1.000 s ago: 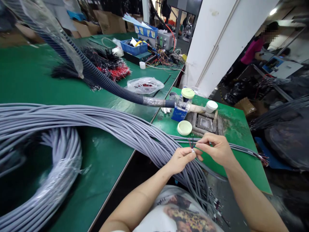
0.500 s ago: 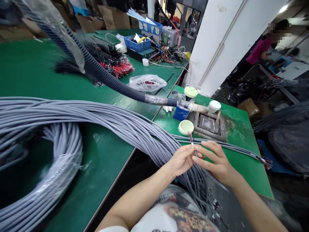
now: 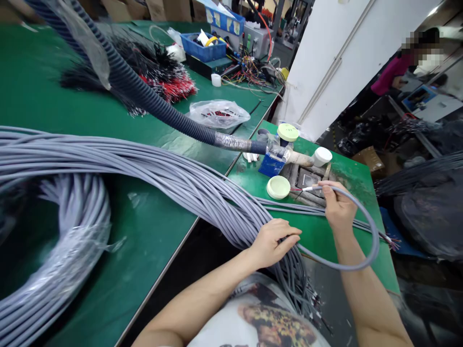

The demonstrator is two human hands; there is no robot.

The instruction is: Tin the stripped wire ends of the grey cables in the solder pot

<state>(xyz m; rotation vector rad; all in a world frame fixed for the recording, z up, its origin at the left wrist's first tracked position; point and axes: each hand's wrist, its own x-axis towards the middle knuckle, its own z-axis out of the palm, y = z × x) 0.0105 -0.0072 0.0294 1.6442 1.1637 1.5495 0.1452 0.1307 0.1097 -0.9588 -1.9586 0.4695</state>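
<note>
My right hand [image 3: 339, 206] pinches a grey cable [image 3: 372, 241] close to its stripped end. The thin wires at that end point left, beside a pale green round lid [image 3: 278, 187] and above the near side of a square solder pot [image 3: 310, 182]. From my right hand the cable loops round to the right and back beneath my left hand. My left hand [image 3: 275, 241] lies over the thick bundle of grey cables [image 3: 202, 197], fingers stretched out and holding nothing visible. Several finished-looking cable ends with bare coloured wires [image 3: 392, 241] lie behind my right wrist.
A ribbed extraction hose [image 3: 162, 113] crosses the green table to a blue box [image 3: 271, 164] by the pot. A white cup [image 3: 321, 156] and a lidded jar [image 3: 288, 132] stand nearby. A coiled cable bundle [image 3: 75, 250] lies left. A person [image 3: 390, 77] is at the far right.
My hands have moved apart. My right hand has carried the cable end forward and right to the pot, bending the cable into a loop. My left hand has let go of the cable end.
</note>
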